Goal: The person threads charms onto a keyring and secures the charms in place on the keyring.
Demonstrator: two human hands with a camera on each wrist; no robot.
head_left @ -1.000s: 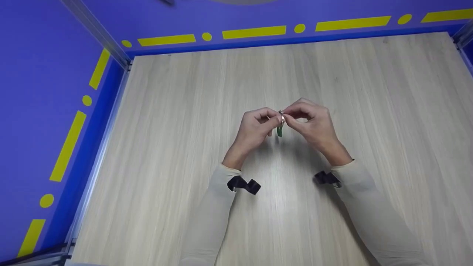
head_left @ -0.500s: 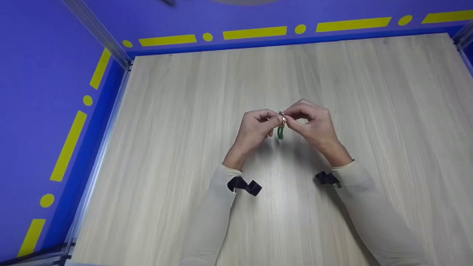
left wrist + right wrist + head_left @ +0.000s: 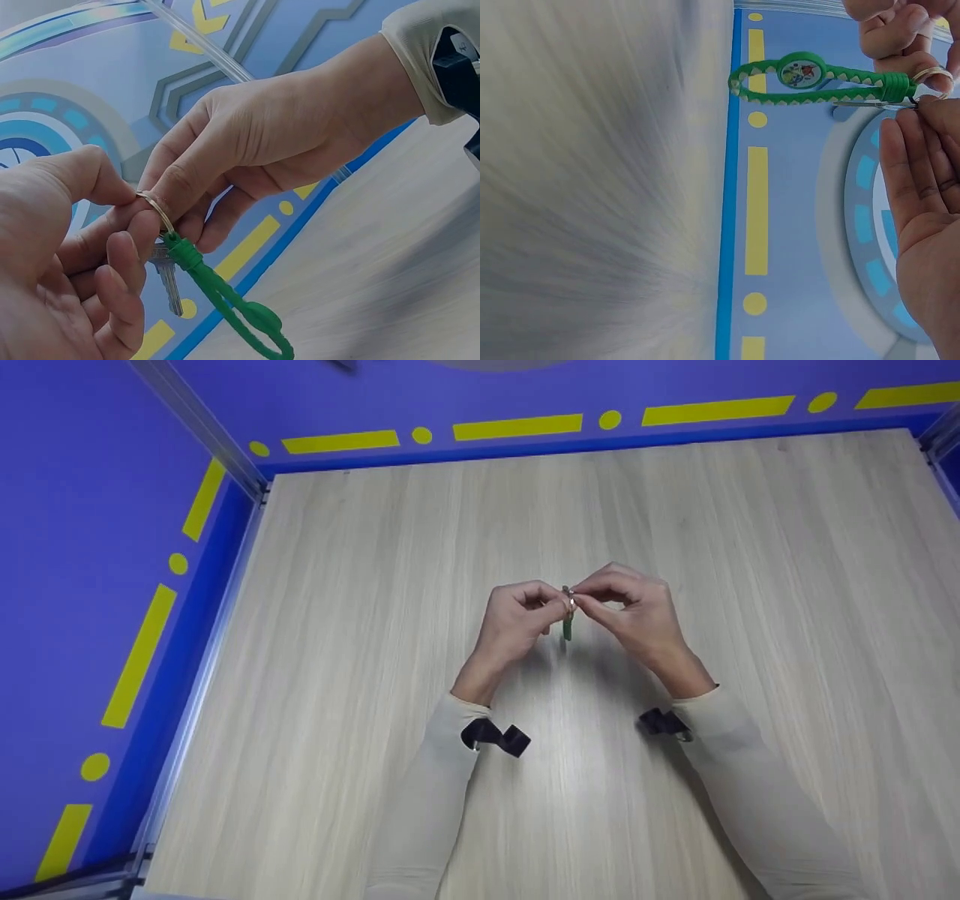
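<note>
Both hands meet above the table and work on one metal key ring (image 3: 159, 208). My left hand (image 3: 517, 615) pinches the ring between thumb and finger. From the other side my right hand (image 3: 634, 611) pinches the ring too, thumb against it; its exact contact is partly hidden. A silver key (image 3: 169, 281) hangs beneath the fingers, its head partly covered by them. From the ring dangles a green braided strap loop (image 3: 225, 296). In the right wrist view, that green strap (image 3: 847, 75) shows a round picture badge (image 3: 801, 73).
The wood-grain table (image 3: 360, 660) stretches under both arms. Blue panels (image 3: 75, 547) with yellow markings stand along its left and far sides. A black strap with a small device (image 3: 495, 735) is on the left wrist, and another black device (image 3: 666, 724) on the right.
The green strap swings and turns, appearing narrower now than half a second ago. Both hands keep their hold, with only small fingertip shifts at the ring.
</note>
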